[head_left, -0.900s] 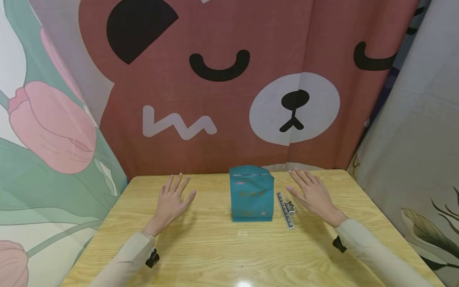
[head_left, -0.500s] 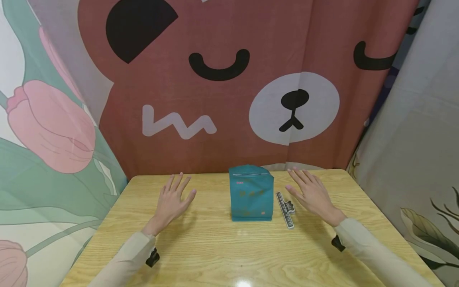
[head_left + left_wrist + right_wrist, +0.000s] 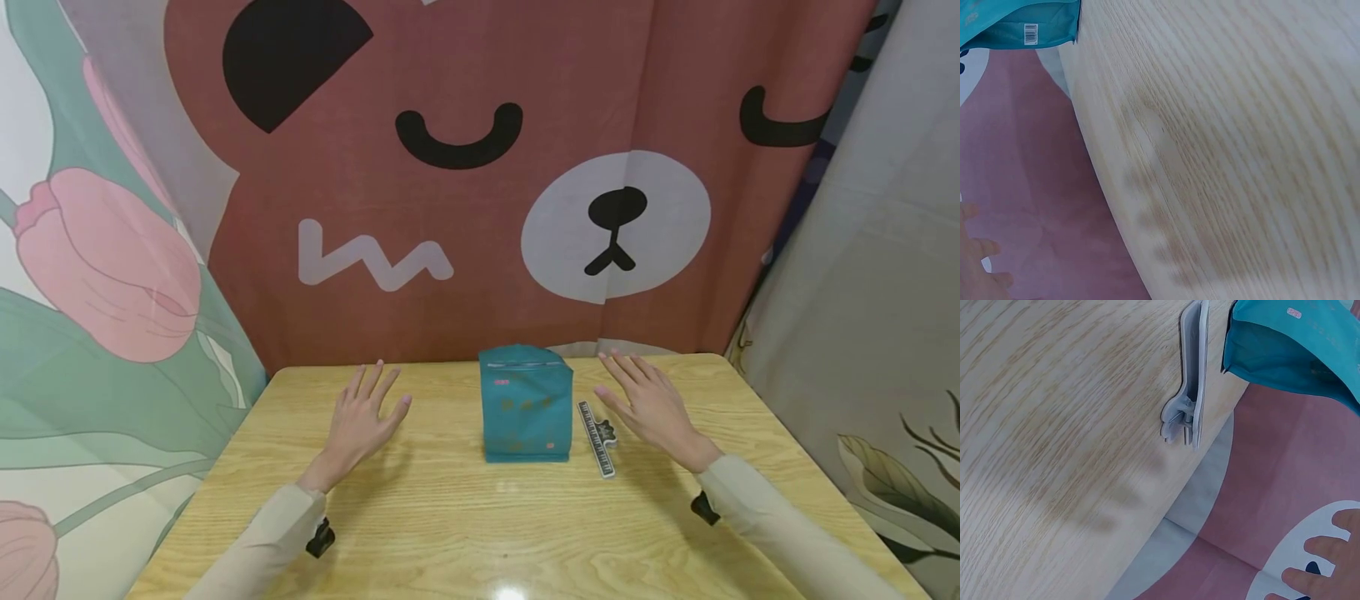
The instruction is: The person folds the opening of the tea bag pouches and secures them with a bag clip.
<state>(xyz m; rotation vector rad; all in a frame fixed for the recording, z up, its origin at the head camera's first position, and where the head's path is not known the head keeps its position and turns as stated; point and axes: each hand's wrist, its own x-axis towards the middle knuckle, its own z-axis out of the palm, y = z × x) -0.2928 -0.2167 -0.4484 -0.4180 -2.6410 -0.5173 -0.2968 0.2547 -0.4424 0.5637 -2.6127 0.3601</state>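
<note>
A teal pouch bag (image 3: pixel 527 417) stands upright toward the back of the table, a little right of the middle. Just right of it lies a long sealing clip (image 3: pixel 597 440), dark-patterned on top; the right wrist view shows the clip (image 3: pixel 1188 381) from its pale grey side. My left hand (image 3: pixel 360 425) hovers over the table to the left of the bag, fingers spread and nothing held. To the right of the clip my right hand (image 3: pixel 654 410) is also raised with fingers spread, its thumb nearest the clip but apart from it. Shadows of both hands fall on the wood.
The light wood table (image 3: pixel 450 533) ends at a rounded back edge close behind the bag. Behind it hangs a curtain (image 3: pixel 375 325) with a bear print. Patterned fabric hangs at the left and right. Each wrist carries a small black camera mount.
My right hand has shifted very slightly to the left. The left hand, the bag and the clip stay where they were.
</note>
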